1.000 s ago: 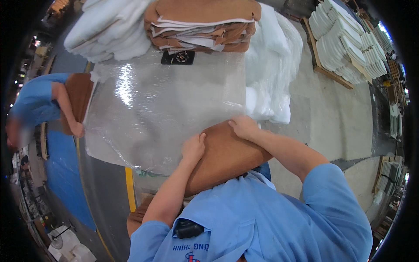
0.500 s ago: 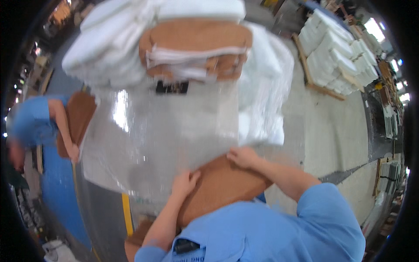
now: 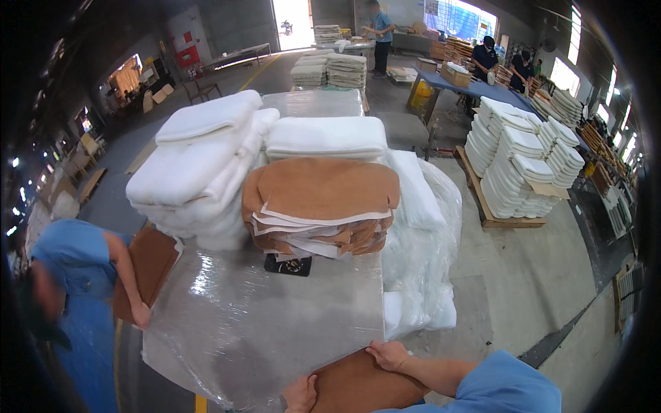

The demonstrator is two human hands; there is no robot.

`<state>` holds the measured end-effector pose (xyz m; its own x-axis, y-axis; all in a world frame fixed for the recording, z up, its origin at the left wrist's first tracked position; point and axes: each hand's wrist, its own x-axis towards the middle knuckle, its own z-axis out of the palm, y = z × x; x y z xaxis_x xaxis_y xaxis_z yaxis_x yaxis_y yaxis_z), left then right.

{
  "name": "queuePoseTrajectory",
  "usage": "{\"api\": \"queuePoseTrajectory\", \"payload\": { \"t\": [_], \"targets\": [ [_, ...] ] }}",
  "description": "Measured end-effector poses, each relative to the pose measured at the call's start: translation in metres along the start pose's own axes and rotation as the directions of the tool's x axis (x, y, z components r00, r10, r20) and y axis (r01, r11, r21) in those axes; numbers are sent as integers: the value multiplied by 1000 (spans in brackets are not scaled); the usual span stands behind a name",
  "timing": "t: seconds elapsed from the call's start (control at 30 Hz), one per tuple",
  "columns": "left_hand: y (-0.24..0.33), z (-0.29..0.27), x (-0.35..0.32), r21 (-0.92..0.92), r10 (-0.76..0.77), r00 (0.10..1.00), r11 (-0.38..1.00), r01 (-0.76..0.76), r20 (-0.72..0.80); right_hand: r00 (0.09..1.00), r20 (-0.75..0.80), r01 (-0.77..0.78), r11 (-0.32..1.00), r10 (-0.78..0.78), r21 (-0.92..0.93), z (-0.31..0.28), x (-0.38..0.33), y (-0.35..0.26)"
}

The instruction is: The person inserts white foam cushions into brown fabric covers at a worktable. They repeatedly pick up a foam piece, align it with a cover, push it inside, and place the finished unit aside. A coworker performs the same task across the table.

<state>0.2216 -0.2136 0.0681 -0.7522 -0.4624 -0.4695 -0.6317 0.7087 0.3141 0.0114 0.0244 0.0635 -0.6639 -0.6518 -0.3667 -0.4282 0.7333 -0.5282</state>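
**Two hands on a brown pad at the near edge of the bench**

Head view: The brown pad (image 3: 361, 385) lies at the bottom of the picture, at the near edge of the bench (image 3: 275, 323), which is covered with shiny clear plastic film. The left hand (image 3: 301, 394) rests on the left corner of the pad with the fingers bent down over its edge. The right hand (image 3: 390, 355) lies on the upper right edge, the fingers spread narrow and pressed flat on the surface. Both hands hold the pad; how far the fingers go under it I cannot tell.

The pad looks like a flat sheet of felt or fibre with rounded corners. I judge it light and rather soft, so it will bend if it is lifted from one corner only. The surface looks rough, not slippery, and not fragile. A good hold is at two opposite edges, as the hands are now.

Further on the bench stands a stack of brown pads (image 3: 320, 206) of the same kind, with white layers between them, and a small black thing (image 3: 288, 265) lies just in front of it. White cushions (image 3: 200, 158) are piled beside and behind the stack. At the left a co-worker (image 3: 76, 289) in blue holds another brown sheet (image 3: 148, 265) against the bench side.
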Motion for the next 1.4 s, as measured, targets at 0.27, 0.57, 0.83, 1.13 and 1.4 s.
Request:
{"api": "queuePoseTrajectory", "payload": {
  "t": [0.27, 0.57, 0.83, 1.13, 1.4],
  "targets": [
    [-11, -26, -5, -432, 348, 938, 846, -313, 1, 971, 234, 53, 997, -40, -47, -33, 0, 19],
    [-5, 8, -5, -274, 204, 974, 935, -225, -102, 987, 148, -65, 998, 61, 20, -28, -25, 9],
    [13, -8, -12, -144, 70, 996, 986, -78, -61, 997, 71, -31, 999, 31, -9, -7, -14, 24],
    [-30, -81, -50, -350, 133, 983, 921, -171, -129, 979, 153, 98, 967, -136, 233, -86, -62, -16],
    [-53, -43, -143, -725, 283, 950, 681, -102, 131, 858, 456, 236, 970, -235, 57, -65, -108, -16]
  ]
}}
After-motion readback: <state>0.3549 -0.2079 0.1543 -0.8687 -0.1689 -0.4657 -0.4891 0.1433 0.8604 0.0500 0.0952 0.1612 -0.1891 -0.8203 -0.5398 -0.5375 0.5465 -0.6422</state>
